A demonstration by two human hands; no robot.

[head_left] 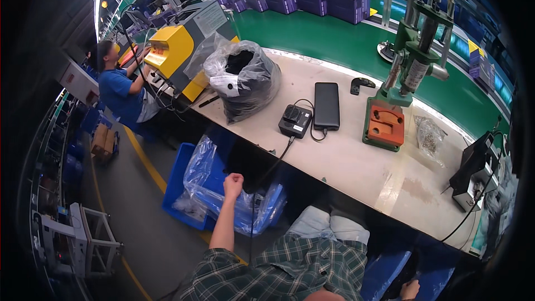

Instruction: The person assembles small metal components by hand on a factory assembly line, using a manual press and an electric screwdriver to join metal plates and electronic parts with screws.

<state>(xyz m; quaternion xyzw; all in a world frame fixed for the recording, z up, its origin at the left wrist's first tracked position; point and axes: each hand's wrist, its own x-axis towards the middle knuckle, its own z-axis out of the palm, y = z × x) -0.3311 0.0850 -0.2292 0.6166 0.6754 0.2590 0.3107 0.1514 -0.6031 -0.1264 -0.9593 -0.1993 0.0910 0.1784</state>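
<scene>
Left grip (233, 184): narrow, fingers folded in; cannot tell if something small is inside. Its nearest thing is the blue plastic bin (177, 177) lined with crumpled clear plastic film (199, 163). Bin sits below the worktop's front edge, on the person's left; the left grip shows over its right part, bin wall and most film lying to the left of it. Contact with film: cannot tell. Black cable (271, 168) hangs just right of this grip.

Right grip (410, 289): low at right, partly hidden, opening cannot be told, nor anything held. It is right beside a second blue container with film (384, 274), which spreads to both sides of it, dark contents between.

Pale beige worktop (345, 159), ahead of both grips and well apart from them: black square box with round vent (295, 121), cabled to a flat black rectangular slab (327, 106) just right of it; translucent bag stuffed with black material (251, 86) to the left; small black curved part (362, 85); green metal press (418, 54) over an orange block fixture (384, 125); clear bag of small metal pieces (430, 139) right of the press. Far left: yellow-and-grey machine (181, 50), co-worker in blue shirt (120, 90) at it.
</scene>
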